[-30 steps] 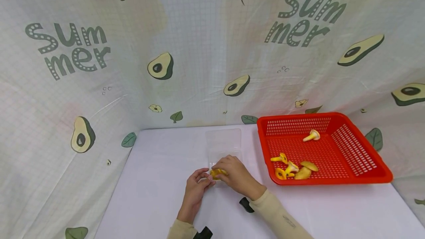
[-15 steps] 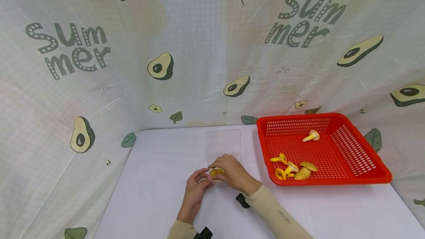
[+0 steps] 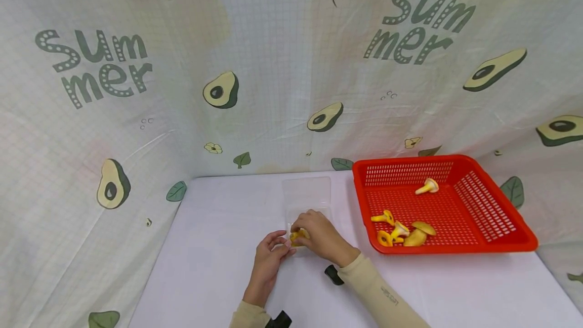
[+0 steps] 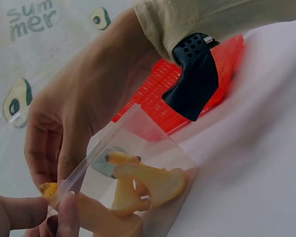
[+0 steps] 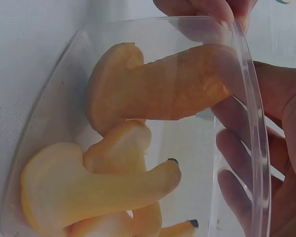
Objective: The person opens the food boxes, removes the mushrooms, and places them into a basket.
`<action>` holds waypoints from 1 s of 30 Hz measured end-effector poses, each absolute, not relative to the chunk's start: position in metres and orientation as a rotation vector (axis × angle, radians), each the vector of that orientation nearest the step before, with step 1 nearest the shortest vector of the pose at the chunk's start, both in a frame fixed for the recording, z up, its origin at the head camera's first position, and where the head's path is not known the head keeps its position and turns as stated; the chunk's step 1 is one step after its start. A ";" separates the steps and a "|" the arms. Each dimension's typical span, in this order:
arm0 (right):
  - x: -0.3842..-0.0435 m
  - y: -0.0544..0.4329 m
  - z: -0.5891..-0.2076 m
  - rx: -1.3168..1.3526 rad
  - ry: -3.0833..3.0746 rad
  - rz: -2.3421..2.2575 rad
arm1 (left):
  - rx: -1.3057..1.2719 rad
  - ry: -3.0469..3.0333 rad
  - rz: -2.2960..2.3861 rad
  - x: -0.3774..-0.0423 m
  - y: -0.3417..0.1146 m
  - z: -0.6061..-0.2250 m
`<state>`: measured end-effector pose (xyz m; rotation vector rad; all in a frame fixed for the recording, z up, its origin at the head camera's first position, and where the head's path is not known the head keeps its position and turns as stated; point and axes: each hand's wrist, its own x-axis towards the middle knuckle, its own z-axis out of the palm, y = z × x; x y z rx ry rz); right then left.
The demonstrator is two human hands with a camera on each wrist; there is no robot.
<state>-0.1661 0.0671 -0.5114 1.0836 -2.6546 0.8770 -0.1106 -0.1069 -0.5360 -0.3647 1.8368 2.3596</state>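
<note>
On the left, the left hand pinched the rim of a clear plastic box between thumb and finger, at the box's left side. Next to it, inside the box, was the large mushroom. It lay lengthwise between floor and rim: cap down by the floor, stem pointing up toward the opening. The stem's end reached about rim height, so that end was the part within grasp and the cap was the far one.

More mushrooms stood close against it, likewise with caps low and dark-tipped stems raised; one of them seemed to touch its cap. A clear lid lay open at the back of the box.

Further right, the right hand came in over the opening from the right. It was the nearer of the two to the large mushroom, its thumb and fingers pinching the stem's end from opposite sides; how firmly, I cannot tell. The mushroom thus hung straight below that grip, its long axis running from the fingers down into the box.

Rightmost, well apart from both hands, the red basket held a pale mushroom, a brown mushroom and some yellow ones.
</note>
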 end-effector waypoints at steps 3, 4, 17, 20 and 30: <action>-0.166 0.071 -0.512 1.045 -2.645 0.896 | -0.370 1.834 2.361 -0.111 -0.106 -0.536; -0.165 0.072 -0.512 1.026 -2.643 0.916 | -0.371 1.837 2.358 -0.111 -0.106 -0.536; -0.160 0.093 -0.498 0.736 -2.554 1.314 | -0.385 1.858 2.335 -0.112 -0.108 -0.537; -0.158 0.098 -0.494 0.675 -2.514 1.377 | -0.390 1.859 2.326 -0.112 -0.108 -0.537; -0.155 0.119 -0.483 0.526 -2.369 1.410 | -0.417 1.842 2.333 -0.112 -0.107 -0.538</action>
